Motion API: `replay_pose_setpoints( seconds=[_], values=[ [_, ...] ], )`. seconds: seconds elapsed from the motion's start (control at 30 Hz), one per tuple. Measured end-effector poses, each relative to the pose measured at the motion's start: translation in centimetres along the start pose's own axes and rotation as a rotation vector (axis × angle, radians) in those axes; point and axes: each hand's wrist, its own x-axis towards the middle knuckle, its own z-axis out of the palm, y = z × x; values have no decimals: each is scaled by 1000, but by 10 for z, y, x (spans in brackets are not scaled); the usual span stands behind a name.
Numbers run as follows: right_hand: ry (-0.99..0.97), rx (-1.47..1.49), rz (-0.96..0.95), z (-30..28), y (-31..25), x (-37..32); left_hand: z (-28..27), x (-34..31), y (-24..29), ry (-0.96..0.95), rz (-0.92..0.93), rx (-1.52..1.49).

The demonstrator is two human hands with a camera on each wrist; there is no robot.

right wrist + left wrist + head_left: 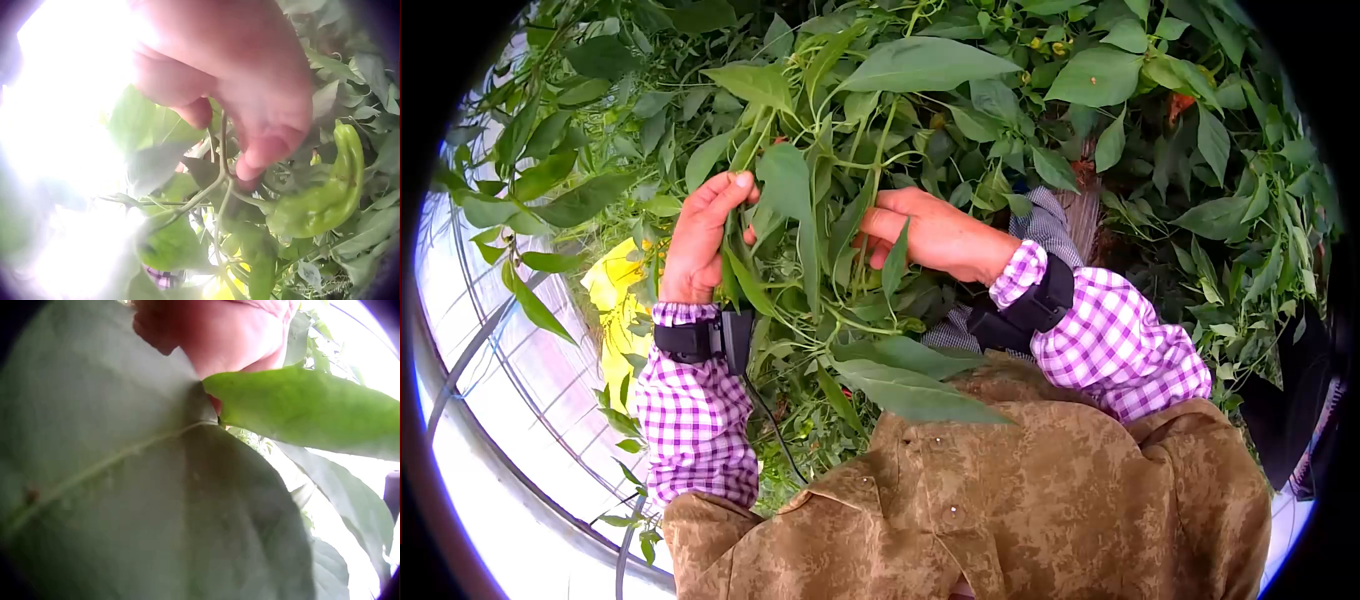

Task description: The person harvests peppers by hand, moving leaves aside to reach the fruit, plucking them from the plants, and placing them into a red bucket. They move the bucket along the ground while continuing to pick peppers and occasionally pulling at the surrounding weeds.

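Both hands are in among the leafy shoots of a pepper plant (pixel 880 150). My left hand (pixel 700 235) is at the left side of the shoots, thumb and fingers curled at a leafy stem; large leaves (pixel 125 487) hide much of its grip in the left wrist view. From the other side, my right hand (pixel 945 235) reaches in, its fingertips partly behind leaves. The right wrist view shows its fingers curled round a green forked stem (pixel 224 150). A curved, light green pepper (pixel 325 194) hangs just beyond those fingers.
Dense pepper foliage (pixel 1240 200) fills the back and right side. Something bright yellow (pixel 618 310) lies low behind the left hand. Pale sheeting with a curved pipe (pixel 470 400) runs along the left. A wooden post (pixel 1085 210) stands near the right forearm.
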Motion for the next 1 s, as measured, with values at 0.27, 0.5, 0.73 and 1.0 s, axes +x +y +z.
replay_pose_setpoints(
  seconds=[0.27,0.5,0.73,1.0],
  values=[
    [-22,85,104,11,-13,10,-15,8,-6,-127,-23,-55],
    [-37,-163,13,22,-8,8,39,-6,28,-106,98,301],
    [-89,-555,8,18,2,3,78,0,-2,-28,424,623],
    [-58,-746,-70,-10,5,-6,78,1,-30,341,437,1003]
  ],
)
